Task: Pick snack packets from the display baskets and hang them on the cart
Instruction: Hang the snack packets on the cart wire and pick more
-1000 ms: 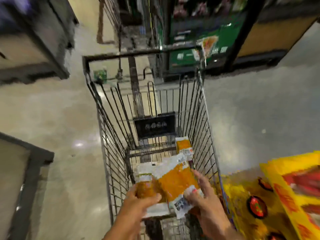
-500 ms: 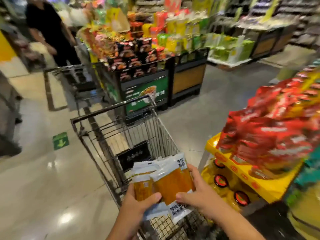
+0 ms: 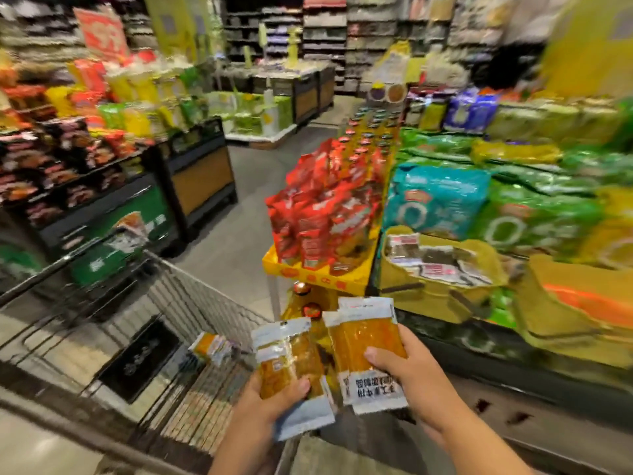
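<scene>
My left hand (image 3: 270,409) grips orange and white snack packets (image 3: 287,358) over the near right corner of the wire cart (image 3: 191,303). My right hand (image 3: 407,375) grips a second bunch of the same orange packets (image 3: 366,341), held just right of the cart. One more orange packet (image 3: 212,346) lies inside the cart. A yellow display basket (image 3: 442,286) with dark and white packets stands on the shelf to the right, beyond my right hand.
A yellow tray (image 3: 322,274) of red packets (image 3: 325,214) stands ahead past the cart's right side. Green and teal bags (image 3: 442,197) fill the shelf on the right. A black display stand (image 3: 113,207) of snacks lies left of the aisle floor (image 3: 246,200).
The view has swung up and to the right, from the cart toward the shelves. My hands have drawn apart, splitting the packets into two bunches, and the right bunch has moved right of the cart.
</scene>
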`<state>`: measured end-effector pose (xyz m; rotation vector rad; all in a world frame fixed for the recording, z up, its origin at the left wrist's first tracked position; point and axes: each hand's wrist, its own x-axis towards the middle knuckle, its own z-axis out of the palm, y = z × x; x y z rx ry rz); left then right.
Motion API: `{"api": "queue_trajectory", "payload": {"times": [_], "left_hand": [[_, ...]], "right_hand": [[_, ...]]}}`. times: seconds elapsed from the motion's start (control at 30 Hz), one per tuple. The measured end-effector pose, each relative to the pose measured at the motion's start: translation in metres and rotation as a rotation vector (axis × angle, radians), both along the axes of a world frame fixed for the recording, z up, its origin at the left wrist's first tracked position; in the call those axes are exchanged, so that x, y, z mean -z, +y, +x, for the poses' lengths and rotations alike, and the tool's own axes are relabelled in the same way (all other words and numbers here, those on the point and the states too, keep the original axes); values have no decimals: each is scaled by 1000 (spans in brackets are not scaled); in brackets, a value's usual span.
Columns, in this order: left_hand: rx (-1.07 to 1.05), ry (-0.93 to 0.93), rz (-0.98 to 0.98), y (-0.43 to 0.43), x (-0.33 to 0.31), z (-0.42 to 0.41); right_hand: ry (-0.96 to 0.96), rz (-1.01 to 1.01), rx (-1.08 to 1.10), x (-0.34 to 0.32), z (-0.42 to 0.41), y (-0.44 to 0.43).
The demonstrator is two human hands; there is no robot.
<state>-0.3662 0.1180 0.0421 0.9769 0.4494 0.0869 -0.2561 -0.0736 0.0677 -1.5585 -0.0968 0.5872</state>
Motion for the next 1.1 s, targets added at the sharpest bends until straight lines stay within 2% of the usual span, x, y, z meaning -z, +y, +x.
{"api": "queue_trajectory", "payload": {"times": [0.3, 0.47, 0.67, 0.83, 1.1], "left_hand": [[153, -6, 14, -105, -23, 31], [364, -44, 44, -213, -35, 34], [527, 33, -57, -373, -29, 26], [670, 76, -129, -471, -27, 25], [740, 49, -21, -547, -26, 47]], "right_hand": [[-36, 98, 201, -27, -25, -124], [-50, 96, 318, -31, -44, -236], [-39, 61, 435, -30, -81, -388], [-13, 17, 565, -24, -103, -483], [-50, 38, 672, -14, -96, -552]]}}
